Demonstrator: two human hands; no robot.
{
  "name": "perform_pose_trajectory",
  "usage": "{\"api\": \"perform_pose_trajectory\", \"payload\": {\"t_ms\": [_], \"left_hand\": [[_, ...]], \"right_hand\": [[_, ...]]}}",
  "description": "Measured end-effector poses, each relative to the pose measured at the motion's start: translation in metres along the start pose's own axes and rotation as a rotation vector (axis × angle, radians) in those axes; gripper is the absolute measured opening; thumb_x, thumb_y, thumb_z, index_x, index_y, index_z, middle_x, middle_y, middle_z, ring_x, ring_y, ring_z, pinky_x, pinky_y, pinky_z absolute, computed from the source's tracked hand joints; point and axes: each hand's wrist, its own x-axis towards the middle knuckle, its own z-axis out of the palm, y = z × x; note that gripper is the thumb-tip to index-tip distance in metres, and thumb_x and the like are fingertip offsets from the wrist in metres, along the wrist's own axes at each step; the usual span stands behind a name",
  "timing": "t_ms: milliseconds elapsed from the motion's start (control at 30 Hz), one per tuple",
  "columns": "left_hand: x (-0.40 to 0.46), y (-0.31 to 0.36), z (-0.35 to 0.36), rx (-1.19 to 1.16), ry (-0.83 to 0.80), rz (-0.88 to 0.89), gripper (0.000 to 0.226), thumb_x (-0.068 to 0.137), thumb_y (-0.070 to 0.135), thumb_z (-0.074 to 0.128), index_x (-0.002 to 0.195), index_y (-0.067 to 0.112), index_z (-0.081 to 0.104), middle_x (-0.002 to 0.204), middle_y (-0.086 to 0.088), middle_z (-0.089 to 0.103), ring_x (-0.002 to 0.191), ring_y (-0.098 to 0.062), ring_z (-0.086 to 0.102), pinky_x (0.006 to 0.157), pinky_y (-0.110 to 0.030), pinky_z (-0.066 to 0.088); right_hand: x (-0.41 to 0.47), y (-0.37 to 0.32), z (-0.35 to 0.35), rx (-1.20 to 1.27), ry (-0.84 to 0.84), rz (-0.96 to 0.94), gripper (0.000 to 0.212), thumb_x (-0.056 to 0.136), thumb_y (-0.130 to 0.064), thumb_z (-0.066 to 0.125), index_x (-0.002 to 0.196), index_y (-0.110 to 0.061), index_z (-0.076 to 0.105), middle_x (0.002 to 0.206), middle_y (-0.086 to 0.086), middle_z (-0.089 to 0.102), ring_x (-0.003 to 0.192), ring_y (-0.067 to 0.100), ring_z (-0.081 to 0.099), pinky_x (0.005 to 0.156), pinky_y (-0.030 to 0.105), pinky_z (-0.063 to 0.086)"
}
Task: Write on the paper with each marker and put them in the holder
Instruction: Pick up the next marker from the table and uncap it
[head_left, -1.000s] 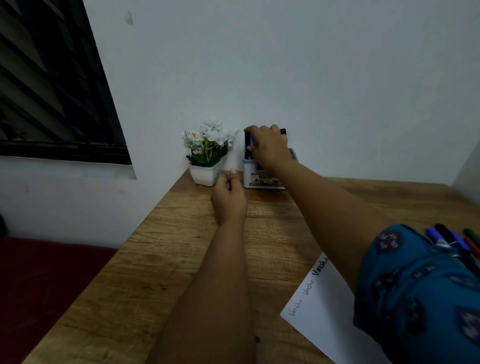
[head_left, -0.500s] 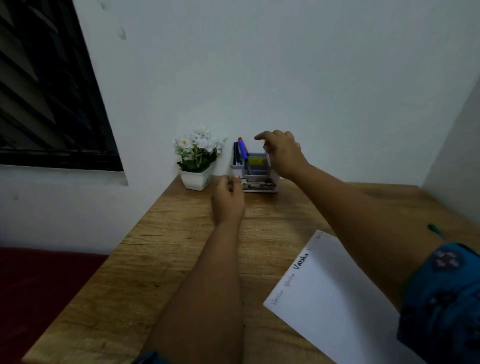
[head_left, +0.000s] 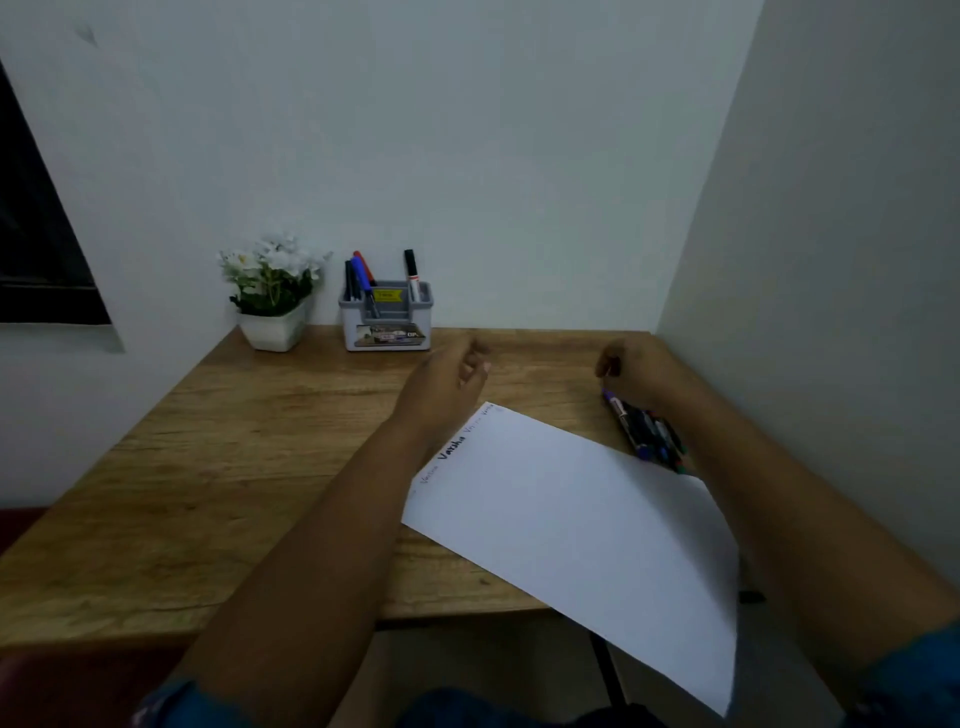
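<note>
A white sheet of paper lies tilted on the wooden desk, with written words along its upper left edge. The grey holder stands at the back wall. It holds blue, red and black markers on its left side and a black-capped marker on its right. A pile of loose markers lies beside the paper's right edge. My right hand is over the far end of that pile with fingers curled; any grip on a marker is hidden. My left hand hovers by the paper's top corner, loosely curled and holding nothing.
A white pot of white flowers stands left of the holder. A wall runs close along the desk's right side. A dark window is at the left. The paper's near corner overhangs the desk's front edge.
My right hand has pulled back from the holder to the loose markers on the right. My left hand has shifted right, to the paper's top corner. The view has swung right.
</note>
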Motion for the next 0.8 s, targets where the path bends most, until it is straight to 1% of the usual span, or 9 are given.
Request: {"api": "perform_pose_trajectory", "payload": {"t_ms": [100, 233, 367, 433, 533, 600, 633, 733, 800], "left_hand": [[-0.001, 0.000, -0.006, -0.012, 0.056, -0.060, 0.011, 0.095, 0.018, 0.055, 0.097, 0.022, 0.064, 0.083, 0.010, 0.067, 0.075, 0.006, 0.058, 0.068, -0.021, 0.044], [-0.007, 0.001, -0.011, -0.056, 0.096, -0.108, 0.018, 0.094, 0.008, 0.049, 0.098, 0.019, 0.063, 0.090, 0.006, 0.070, 0.084, 0.004, 0.061, 0.075, -0.024, 0.047], [-0.007, -0.003, -0.011, 0.011, 0.087, -0.100, 0.020, 0.093, 0.007, 0.050, 0.101, 0.021, 0.062, 0.096, 0.002, 0.069, 0.085, -0.005, 0.062, 0.072, -0.025, 0.049], [-0.006, -0.007, -0.011, 0.128, 0.056, -0.040, 0.023, 0.093, 0.007, 0.053, 0.110, 0.019, 0.063, 0.108, 0.000, 0.066, 0.096, -0.013, 0.060, 0.084, -0.031, 0.051], [-0.007, -0.004, -0.007, 0.295, -0.018, 0.141, 0.043, 0.095, 0.020, 0.057, 0.138, 0.019, 0.048, 0.141, 0.001, 0.047, 0.130, -0.015, 0.039, 0.106, -0.026, 0.032], [-0.005, -0.004, -0.003, 0.408, -0.089, 0.263, 0.053, 0.096, 0.027, 0.056, 0.146, 0.018, 0.040, 0.150, 0.000, 0.038, 0.138, -0.017, 0.030, 0.112, -0.030, 0.026], [-0.003, -0.005, 0.000, 0.449, -0.130, 0.297, 0.050, 0.097, 0.027, 0.054, 0.144, 0.015, 0.042, 0.146, -0.003, 0.042, 0.135, -0.021, 0.035, 0.110, -0.033, 0.030], [-0.004, -0.004, 0.005, 0.451, -0.261, 0.205, 0.028, 0.101, 0.025, 0.047, 0.123, 0.009, 0.052, 0.116, -0.011, 0.053, 0.106, -0.025, 0.049, 0.079, -0.031, 0.037], [-0.004, -0.002, 0.004, 0.401, -0.298, 0.164, 0.027, 0.102, 0.031, 0.043, 0.117, 0.010, 0.051, 0.108, -0.009, 0.053, 0.098, -0.023, 0.051, 0.074, -0.033, 0.038]], "right_hand": [[-0.014, 0.018, 0.005, -0.025, -0.050, 0.113, 0.016, 0.083, -0.024, 0.071, 0.080, -0.009, 0.069, 0.078, 0.010, 0.066, 0.071, 0.022, 0.061, 0.063, 0.029, 0.049], [-0.024, 0.024, 0.021, -0.049, -0.050, 0.152, 0.030, 0.091, -0.032, 0.062, 0.068, -0.013, 0.057, 0.062, 0.003, 0.052, 0.060, 0.018, 0.049, 0.052, 0.028, 0.032], [-0.020, 0.014, 0.026, -0.025, -0.061, 0.133, 0.028, 0.087, -0.034, 0.064, 0.083, -0.007, 0.069, 0.075, 0.008, 0.065, 0.070, 0.022, 0.060, 0.059, 0.029, 0.047], [-0.020, 0.003, 0.024, 0.018, -0.034, 0.052, 0.029, 0.088, -0.037, 0.062, 0.086, -0.009, 0.070, 0.083, 0.009, 0.071, 0.076, 0.024, 0.064, 0.068, 0.032, 0.051], [-0.021, -0.023, 0.021, 0.058, -0.064, -0.206, 0.021, 0.094, -0.021, 0.054, 0.109, -0.015, 0.068, 0.102, 0.006, 0.069, 0.091, 0.024, 0.062, 0.070, 0.029, 0.043], [-0.021, -0.040, 0.023, 0.058, -0.074, -0.387, 0.023, 0.095, -0.015, 0.051, 0.115, -0.015, 0.063, 0.114, 0.007, 0.062, 0.096, 0.025, 0.058, 0.074, 0.030, 0.042], [-0.020, -0.046, 0.024, 0.074, -0.067, -0.448, 0.021, 0.096, -0.018, 0.050, 0.114, -0.015, 0.061, 0.116, 0.008, 0.057, 0.095, 0.025, 0.056, 0.077, 0.034, 0.045], [-0.019, -0.060, 0.027, 0.062, -0.100, -0.483, 0.033, 0.094, -0.040, 0.044, 0.113, -0.016, 0.056, 0.115, 0.006, 0.052, 0.093, 0.026, 0.054, 0.080, 0.042, 0.047], [-0.017, -0.068, 0.027, -0.015, -0.091, -0.504, 0.032, 0.097, -0.048, 0.039, 0.108, -0.023, 0.056, 0.111, -0.001, 0.058, 0.097, 0.021, 0.053, 0.085, 0.042, 0.045]]}}
